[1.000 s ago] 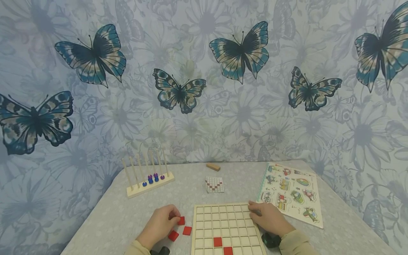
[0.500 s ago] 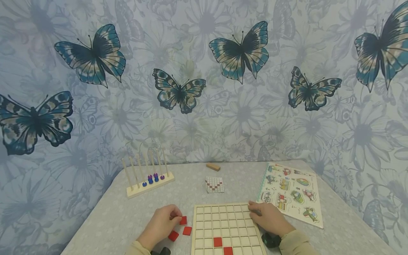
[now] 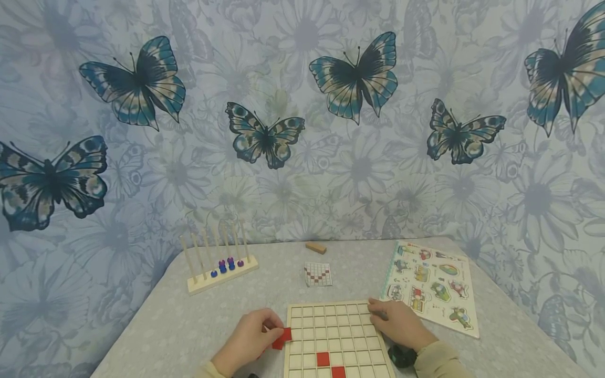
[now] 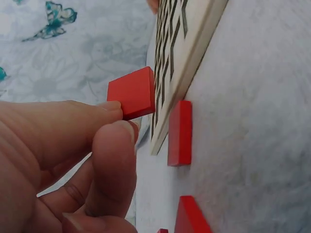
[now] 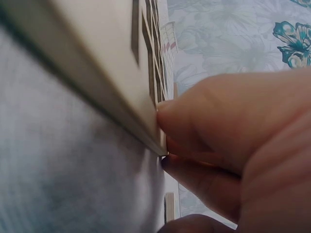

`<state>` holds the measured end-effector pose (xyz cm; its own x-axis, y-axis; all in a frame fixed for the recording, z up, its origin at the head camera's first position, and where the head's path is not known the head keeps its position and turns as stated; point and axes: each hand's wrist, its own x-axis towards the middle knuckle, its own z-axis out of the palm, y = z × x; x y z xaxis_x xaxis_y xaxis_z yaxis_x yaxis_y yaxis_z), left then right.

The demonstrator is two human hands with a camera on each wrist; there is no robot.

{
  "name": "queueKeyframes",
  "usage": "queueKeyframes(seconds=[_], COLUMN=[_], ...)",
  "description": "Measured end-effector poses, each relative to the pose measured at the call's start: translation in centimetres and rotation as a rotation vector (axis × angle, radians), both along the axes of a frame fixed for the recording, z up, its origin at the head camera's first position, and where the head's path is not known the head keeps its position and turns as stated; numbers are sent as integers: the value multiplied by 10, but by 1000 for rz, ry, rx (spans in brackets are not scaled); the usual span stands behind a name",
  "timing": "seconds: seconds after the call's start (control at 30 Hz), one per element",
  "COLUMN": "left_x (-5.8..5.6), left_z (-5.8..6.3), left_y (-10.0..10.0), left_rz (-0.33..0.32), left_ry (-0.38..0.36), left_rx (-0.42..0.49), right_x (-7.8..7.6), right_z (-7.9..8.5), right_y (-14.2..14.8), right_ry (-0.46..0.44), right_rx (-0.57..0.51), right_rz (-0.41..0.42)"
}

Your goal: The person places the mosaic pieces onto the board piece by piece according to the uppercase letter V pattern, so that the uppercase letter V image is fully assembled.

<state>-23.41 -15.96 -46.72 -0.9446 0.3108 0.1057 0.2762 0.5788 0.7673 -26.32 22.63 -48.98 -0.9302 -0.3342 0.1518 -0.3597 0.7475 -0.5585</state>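
Flat red square tile [image 4: 130,94] is up off the table in the L hand [image 3: 249,336], by the L edge of the cream wooden grid board [image 3: 333,344]; can't tell if it touches the rim. L thumb + finger pinch it at one edge only, prob. so most of it sticks out free. R hand [image 3: 402,323] pinches board's far R corner, thumb on rim, finger past far edge; looks like a steadying hold w/ the cells left uncovered. Hands well apart, one per side. Loose red tiles [image 4: 180,136] lie just beside board's L edge, prob. for easy L reach. Two red tiles sit in cells, diag. neighbors [image 3: 323,359]. White grid card w/ red squares [image 3: 318,274] is past board's far edge, prob. placed for viewing w/o blocking the hands.
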Motion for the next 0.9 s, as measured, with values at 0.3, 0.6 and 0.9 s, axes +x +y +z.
queueKeyframes(seconds=[0.3,0.6,0.9], left_x=[1,5,7], left_z=[-8,-13,-19], left_y=[12,20,32], left_rz=[-34,-65,-71], left_ry=[-36,-44,-31], left_rx=[58,84,69], right_x=[-1,1,2], right_z=[1,3,3], right_y=[-1,-2,-2], right_ry=[9,3,2], right_rx=[13,5,3], right_rz=[-24,-18,-12])
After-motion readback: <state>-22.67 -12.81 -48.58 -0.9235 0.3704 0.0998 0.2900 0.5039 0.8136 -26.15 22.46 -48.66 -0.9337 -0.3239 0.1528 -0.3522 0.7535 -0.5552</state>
